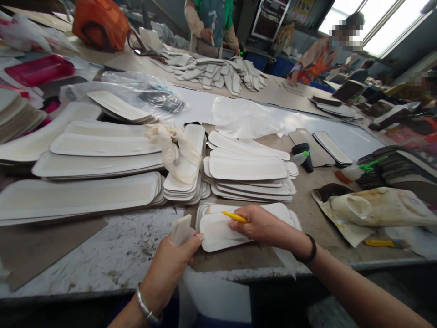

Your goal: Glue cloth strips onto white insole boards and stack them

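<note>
My left hand point(170, 259), with a silver bangle at the wrist, is closed on a small bundle of whitish strips point(181, 229). Its thumb lies close to the left end of a long white panel with rounded corners point(218, 234). Over that panel is my right hand point(256, 223), fingers wrapped round a yellow pointed stick point(235, 217) whose tip points left. Most of the stick is hidden in the fist. More white panels lie beneath the top one. A translucent sheet point(218, 296) hangs below the table edge near my left hand.
Stacks of white panels point(249, 168) stand behind my hands, with longer stacks point(78, 196) to the left. A cream glove point(170, 150) lies on one stack. At right are a stained tube-like bundle point(378, 207) and a yellow-handled brush point(380, 243). Co-workers stand across the table.
</note>
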`<state>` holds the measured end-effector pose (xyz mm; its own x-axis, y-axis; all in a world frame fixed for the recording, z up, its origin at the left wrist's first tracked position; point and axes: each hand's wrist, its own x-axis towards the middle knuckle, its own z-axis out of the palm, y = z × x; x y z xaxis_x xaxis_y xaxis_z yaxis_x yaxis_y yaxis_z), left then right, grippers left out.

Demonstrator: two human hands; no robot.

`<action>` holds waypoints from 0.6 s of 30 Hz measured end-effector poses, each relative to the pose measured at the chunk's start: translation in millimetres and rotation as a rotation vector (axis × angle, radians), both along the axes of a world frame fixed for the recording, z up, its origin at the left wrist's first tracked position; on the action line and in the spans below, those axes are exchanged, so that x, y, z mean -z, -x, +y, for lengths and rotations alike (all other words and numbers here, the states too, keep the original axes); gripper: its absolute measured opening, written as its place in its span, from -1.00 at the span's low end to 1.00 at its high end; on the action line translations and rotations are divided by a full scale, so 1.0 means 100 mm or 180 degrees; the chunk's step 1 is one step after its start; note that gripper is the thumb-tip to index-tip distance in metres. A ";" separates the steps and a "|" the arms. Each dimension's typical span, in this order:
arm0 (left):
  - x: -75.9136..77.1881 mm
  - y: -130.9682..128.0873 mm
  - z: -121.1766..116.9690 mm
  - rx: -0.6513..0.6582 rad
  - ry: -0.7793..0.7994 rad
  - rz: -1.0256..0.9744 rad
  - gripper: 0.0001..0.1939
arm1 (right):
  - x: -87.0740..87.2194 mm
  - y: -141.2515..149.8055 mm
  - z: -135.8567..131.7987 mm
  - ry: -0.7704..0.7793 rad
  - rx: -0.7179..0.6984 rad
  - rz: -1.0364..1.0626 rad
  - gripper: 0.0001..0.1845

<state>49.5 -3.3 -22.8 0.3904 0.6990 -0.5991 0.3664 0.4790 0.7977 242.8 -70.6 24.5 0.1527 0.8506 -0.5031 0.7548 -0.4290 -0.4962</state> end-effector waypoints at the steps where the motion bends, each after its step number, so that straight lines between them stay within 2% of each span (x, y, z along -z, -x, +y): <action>1: 0.00 0.00 0.00 0.0062 -0.0042 0.0041 -0.61 | 0.01 0.00 0.00 -0.0002 -0.0018 -0.0025 -0.71; 4: 0.00 -0.03 0.00 0.0182 -0.0126 0.0106 -0.60 | 0.03 -0.01 0.00 0.0001 -0.0050 -0.0026 -0.73; 12: -0.06 -0.12 -0.02 0.0089 -0.0235 0.0121 -0.68 | 0.03 0.04 0.00 0.0035 -0.0036 -0.0225 -0.75; 15: -0.05 -0.11 -0.02 0.0028 -0.0015 -0.0065 -0.61 | -0.04 -0.03 -0.11 0.0023 -0.0078 -0.0421 -0.76; 18: -0.03 -0.05 0.00 0.0020 0.0195 -0.0170 -0.54 | -0.13 -0.21 -0.38 0.0126 0.0007 -0.0505 -0.76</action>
